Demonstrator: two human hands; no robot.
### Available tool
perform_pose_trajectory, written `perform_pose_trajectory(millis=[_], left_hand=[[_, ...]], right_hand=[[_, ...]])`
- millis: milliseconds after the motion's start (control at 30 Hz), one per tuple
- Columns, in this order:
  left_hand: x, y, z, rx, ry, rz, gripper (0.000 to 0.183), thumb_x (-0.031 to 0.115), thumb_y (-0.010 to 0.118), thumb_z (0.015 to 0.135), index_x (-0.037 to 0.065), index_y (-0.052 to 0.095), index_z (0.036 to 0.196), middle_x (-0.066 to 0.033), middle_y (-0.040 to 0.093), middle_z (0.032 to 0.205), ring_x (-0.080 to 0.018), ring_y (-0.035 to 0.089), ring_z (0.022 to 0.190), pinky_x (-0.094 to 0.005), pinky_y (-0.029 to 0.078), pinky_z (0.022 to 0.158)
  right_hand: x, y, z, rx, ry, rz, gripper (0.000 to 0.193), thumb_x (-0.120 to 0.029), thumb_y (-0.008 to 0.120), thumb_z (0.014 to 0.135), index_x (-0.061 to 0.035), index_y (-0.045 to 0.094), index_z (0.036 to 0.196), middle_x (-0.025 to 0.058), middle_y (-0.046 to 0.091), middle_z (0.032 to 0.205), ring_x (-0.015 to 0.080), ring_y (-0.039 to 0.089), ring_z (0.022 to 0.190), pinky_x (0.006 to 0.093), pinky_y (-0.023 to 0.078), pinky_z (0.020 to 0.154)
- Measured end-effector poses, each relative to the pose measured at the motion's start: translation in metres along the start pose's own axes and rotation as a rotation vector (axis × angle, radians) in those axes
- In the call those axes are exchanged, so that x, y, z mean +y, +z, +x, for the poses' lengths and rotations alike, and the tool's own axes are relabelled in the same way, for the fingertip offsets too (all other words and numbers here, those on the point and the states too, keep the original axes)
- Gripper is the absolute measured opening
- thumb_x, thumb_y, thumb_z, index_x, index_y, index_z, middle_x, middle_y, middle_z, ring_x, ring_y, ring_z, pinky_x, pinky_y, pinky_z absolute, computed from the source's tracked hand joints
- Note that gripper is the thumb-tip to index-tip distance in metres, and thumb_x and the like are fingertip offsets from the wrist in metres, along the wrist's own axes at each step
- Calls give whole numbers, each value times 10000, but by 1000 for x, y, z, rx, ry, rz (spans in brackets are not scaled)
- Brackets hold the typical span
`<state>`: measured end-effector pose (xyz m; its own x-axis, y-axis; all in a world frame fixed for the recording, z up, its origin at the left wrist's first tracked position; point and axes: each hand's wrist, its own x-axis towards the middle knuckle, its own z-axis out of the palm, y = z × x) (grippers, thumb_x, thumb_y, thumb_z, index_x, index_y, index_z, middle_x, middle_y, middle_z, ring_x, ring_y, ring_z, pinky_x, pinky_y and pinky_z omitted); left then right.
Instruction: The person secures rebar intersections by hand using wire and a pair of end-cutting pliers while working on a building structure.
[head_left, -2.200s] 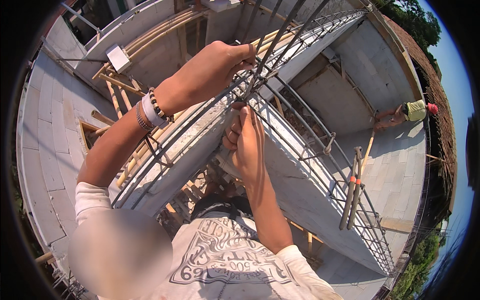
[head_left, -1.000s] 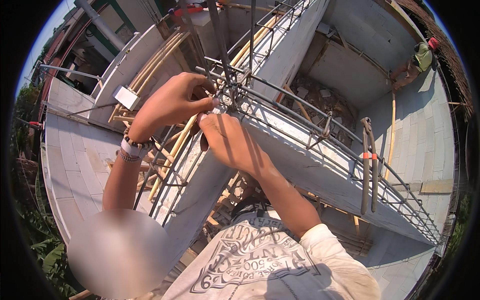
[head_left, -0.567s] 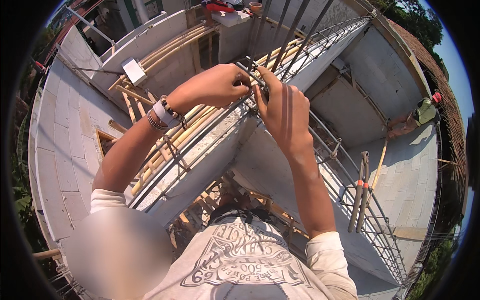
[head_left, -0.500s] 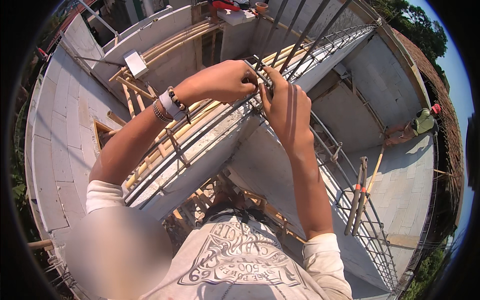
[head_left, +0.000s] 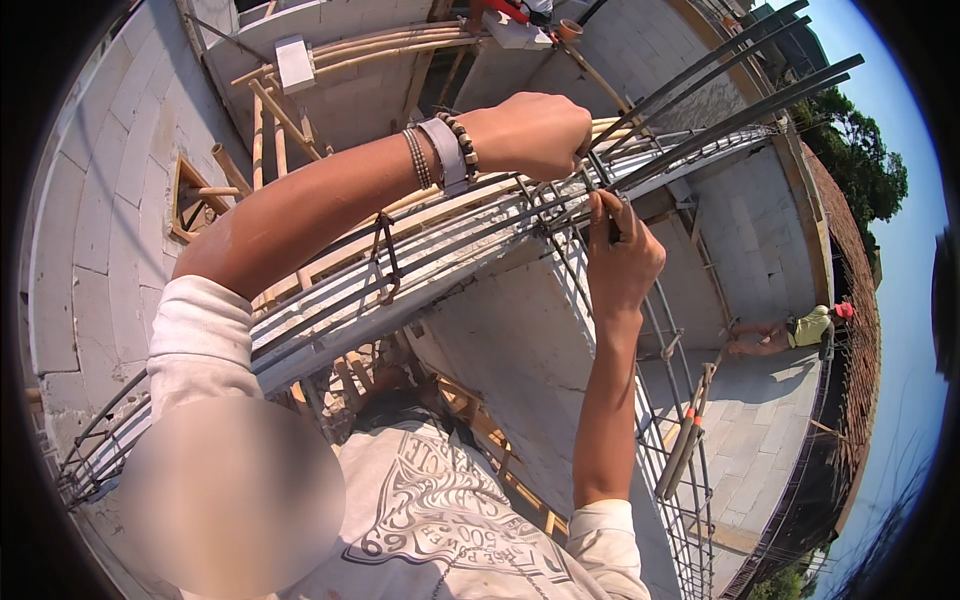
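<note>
Both bare hands sit farther right than half a second earlier, with the whole view swung round, and the right fingers, spread about the steel then, are now drawn close together. Short, dark, straight steel bar ends (head_left: 601, 170) lie in the narrow space between the two sets of fingertips, at the edge of the left hand (head_left: 525, 135) and just above the right hand (head_left: 622, 270). Left fingers curl inward together, tips hidden — whether they clamp on steel cannot be told. Right thumb and fingers point up at the bar ends, nearly together; anything thin between them is too small to make out. With skin this near metal, a sudden slip could scrape knuckles on the bar ends or on the tall dark steel rods (head_left: 760, 114) slanting up and right from the fingertips. The dark-and-tan beaded bracelet (head_left: 465, 145) behind the left fingers might snag if that wrist drags low. Jolting the dark steel bar cage (head_left: 692, 520) could also dislodge the long-handled tool with dark grips and orange bands (head_left: 678, 462), hanging well below and right of the right fingers. The left forearm (head_left: 310, 215) reaches diagonally from lower left, back of the hand uppermost; the right forearm (head_left: 607, 410) rises almost upright — its wrist nearly straight.
</note>
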<state>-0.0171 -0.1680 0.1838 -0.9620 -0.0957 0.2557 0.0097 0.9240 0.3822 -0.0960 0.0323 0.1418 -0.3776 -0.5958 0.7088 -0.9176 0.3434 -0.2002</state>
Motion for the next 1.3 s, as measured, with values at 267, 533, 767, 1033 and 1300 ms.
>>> perform_pose_trajectory(millis=[267, 533, 767, 1033, 1300], left_hand=[[6, -11, -2, 69, -45, -84, 200, 204, 736, 804, 10, 757, 847, -162, 733, 813, -354, 716, 785, -436, 552, 715], [21, -15, 6, 120, 22, -42, 229, 61, 672, 676, -35, 723, 878, -215, 726, 904, -396, 724, 879, -462, 588, 735], [21, -16, 1, 150, 48, -24, 131, 109, 703, 726, -2, 713, 797, -183, 716, 824, -368, 715, 796, -448, 562, 677], [13, -13, -4, 157, 52, -30, 137, 105, 695, 714, -1, 714, 798, -190, 702, 771, -371, 711, 751, -463, 550, 649], [6, -13, -2, 111, 58, -61, 183, 66, 656, 708, -14, 744, 846, -214, 729, 861, -383, 730, 860, -464, 578, 726]], right_hand=[[-19, -18, 7, -157, -4, -214, 134, -170, 677, 967, -60, 718, 902, 111, 703, 739, 313, 692, 786, 432, 554, 666], [-50, -13, 10, -196, 273, -251, 182, -204, 663, 961, -43, 748, 945, 152, 723, 764, 372, 720, 836, 470, 561, 741], [-47, -27, 25, -355, 310, -360, 360, -330, 593, 1003, -26, 737, 876, 179, 739, 822, 406, 719, 821, 494, 549, 762], [-36, -33, 22, -408, 251, -180, 389, -335, 546, 1022, -2, 720, 919, 213, 691, 759, 439, 673, 761, 484, 520, 722], [-9, -25, 11, -422, 289, 123, 417, -326, 550, 1035, 22, 688, 852, 154, 633, 661, 295, 620, 610, 410, 486, 649]])
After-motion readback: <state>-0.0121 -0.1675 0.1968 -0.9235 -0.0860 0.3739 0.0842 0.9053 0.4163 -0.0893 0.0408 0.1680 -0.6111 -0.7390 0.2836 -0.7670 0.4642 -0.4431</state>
